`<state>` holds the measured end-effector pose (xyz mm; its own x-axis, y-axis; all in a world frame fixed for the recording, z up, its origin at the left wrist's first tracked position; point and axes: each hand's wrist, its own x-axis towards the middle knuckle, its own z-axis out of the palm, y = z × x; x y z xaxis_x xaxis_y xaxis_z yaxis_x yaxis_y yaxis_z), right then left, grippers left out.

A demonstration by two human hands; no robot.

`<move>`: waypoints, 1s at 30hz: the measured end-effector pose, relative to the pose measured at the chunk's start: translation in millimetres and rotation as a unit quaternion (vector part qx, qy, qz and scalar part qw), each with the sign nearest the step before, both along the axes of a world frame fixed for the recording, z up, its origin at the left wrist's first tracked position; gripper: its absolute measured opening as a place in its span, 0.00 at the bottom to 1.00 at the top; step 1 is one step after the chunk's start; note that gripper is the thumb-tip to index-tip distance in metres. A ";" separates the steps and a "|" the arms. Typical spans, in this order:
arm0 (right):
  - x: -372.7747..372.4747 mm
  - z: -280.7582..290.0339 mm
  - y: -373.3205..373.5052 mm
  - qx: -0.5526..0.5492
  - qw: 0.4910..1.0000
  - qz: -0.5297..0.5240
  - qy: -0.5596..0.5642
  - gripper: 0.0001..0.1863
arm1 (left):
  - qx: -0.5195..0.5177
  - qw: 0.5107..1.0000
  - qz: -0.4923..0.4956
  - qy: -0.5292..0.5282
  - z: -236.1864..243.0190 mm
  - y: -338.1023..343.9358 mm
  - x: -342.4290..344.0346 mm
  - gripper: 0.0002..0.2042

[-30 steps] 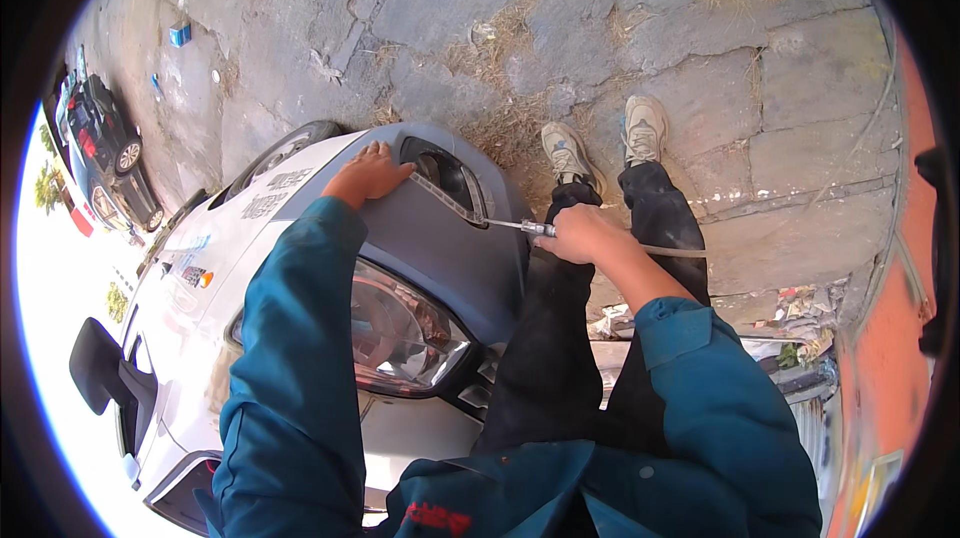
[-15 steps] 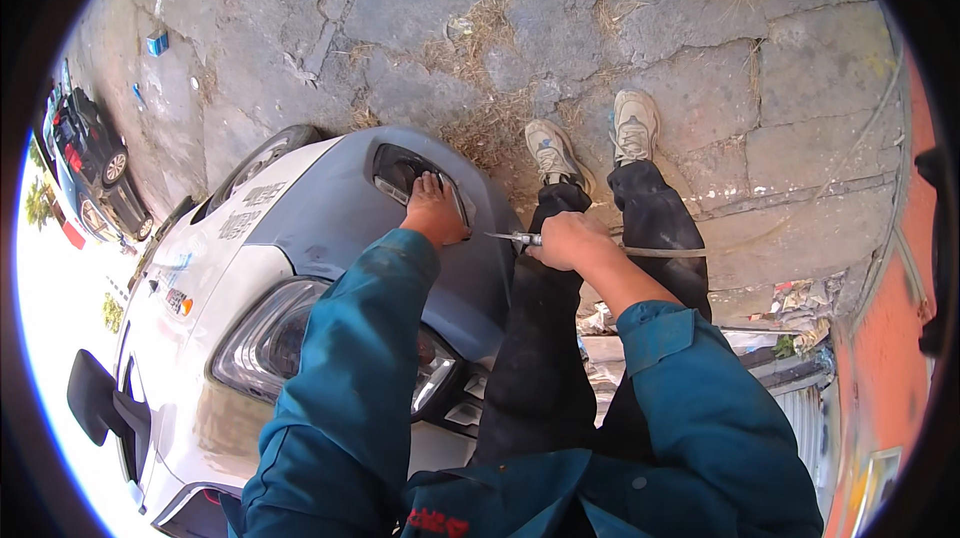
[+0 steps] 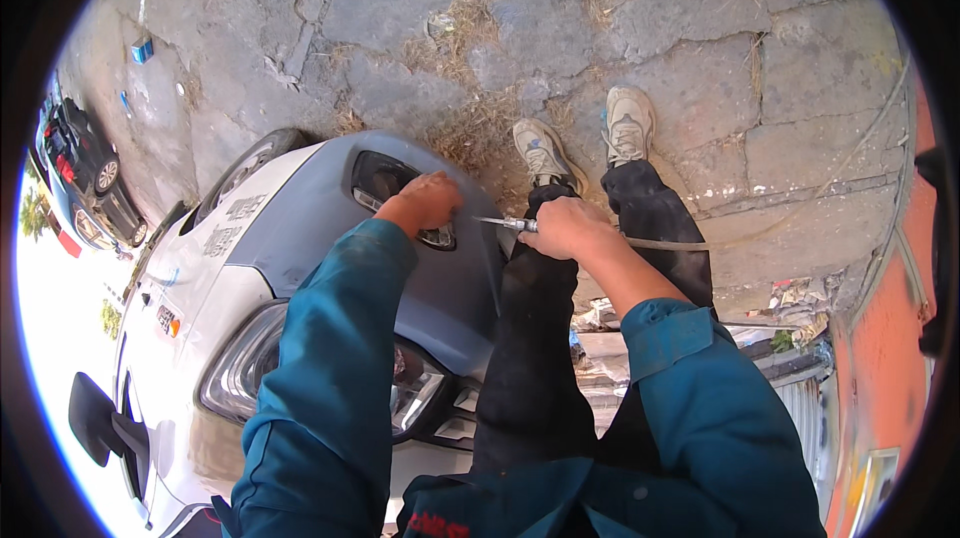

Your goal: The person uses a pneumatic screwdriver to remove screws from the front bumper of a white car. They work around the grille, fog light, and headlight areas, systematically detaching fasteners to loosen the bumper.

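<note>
- Slim metal tool (image 3: 500, 224) gripped in the right hand (image 3: 562, 229), fist closed round its rear, bare tip poking out toward 9 o'clock.
- Long axis of the tool near level across the picture, tip aimed at the fog-lamp recess (image 3: 385, 183) in the grey bumper (image 3: 440, 288).
- Thin hose (image 3: 665, 245) trailing from the back of the fist toward 3 o'clock, over the dark trouser leg.
- Left hand (image 3: 428, 203) curled, fingers pressed on the lower rim of the recess; holding anything there, cannot tell.
- Recess at 9 o'clock from the tool tip, the two near but apart; left hand between them and far nearer the recess.
- Headlamp (image 3: 240, 373) at 7 o'clock of the recess, on the white car.
- Cracked pavement (image 3: 650, 18) and two pale shoes (image 3: 628, 123) at 12 o'clock.
- Dark parked car (image 3: 85, 183) far off at 9 o'clock.
</note>
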<state>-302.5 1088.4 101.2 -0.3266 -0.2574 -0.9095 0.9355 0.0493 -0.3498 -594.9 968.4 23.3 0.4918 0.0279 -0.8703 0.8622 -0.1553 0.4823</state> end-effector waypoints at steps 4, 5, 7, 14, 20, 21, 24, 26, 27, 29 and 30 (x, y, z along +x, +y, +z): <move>-0.9 -2.3 3.3 -0.008 1.000 0.006 0.000 0.31 | -0.009 1.000 -0.002 0.019 -6.8 -1.2 -1.2 0.11; -1.2 -2.1 3.5 -0.011 1.000 0.009 -0.001 0.31 | 0.000 1.000 -0.002 0.022 -6.2 0.6 -0.6 0.12; -1.9 -2.3 3.8 -0.007 1.000 0.015 0.003 0.31 | -0.010 0.999 -0.008 0.042 -2.3 7.0 -1.0 0.13; -9.2 -6.6 -3.1 -0.013 0.999 0.030 0.013 0.32 | -0.086 0.996 0.017 -0.018 15.8 25.4 -6.5 0.17; -5.2 -13.7 -9.6 0.019 0.999 0.018 0.043 0.35 | -0.022 0.997 0.019 -0.067 -0.8 3.5 -8.4 0.13; -5.2 -13.6 -8.9 0.009 0.999 0.016 0.044 0.33 | -0.013 0.997 0.008 -0.073 -4.2 0.5 -10.3 0.13; -10.4 -10.8 -5.0 -0.024 0.999 0.039 0.028 0.32 | 0.020 0.998 0.021 -0.062 -6.8 -3.8 -18.0 0.14; -13.4 -7.2 -2.7 -0.034 0.998 0.045 0.031 0.31 | 0.012 0.997 0.035 -0.074 -6.4 0.2 -23.8 0.15; -14.6 -6.8 -1.1 -0.033 0.998 0.042 0.030 0.31 | -0.011 0.995 0.039 -0.091 -6.0 3.9 -26.9 0.16; -18.0 -6.4 0.0 -0.032 0.998 0.038 0.029 0.31 | -0.042 0.993 0.039 -0.100 -5.0 10.4 -30.6 0.17; -18.1 -6.3 0.0 -0.036 0.998 0.036 0.036 0.31 | -0.049 0.994 0.035 -0.092 -5.6 12.9 -30.7 0.17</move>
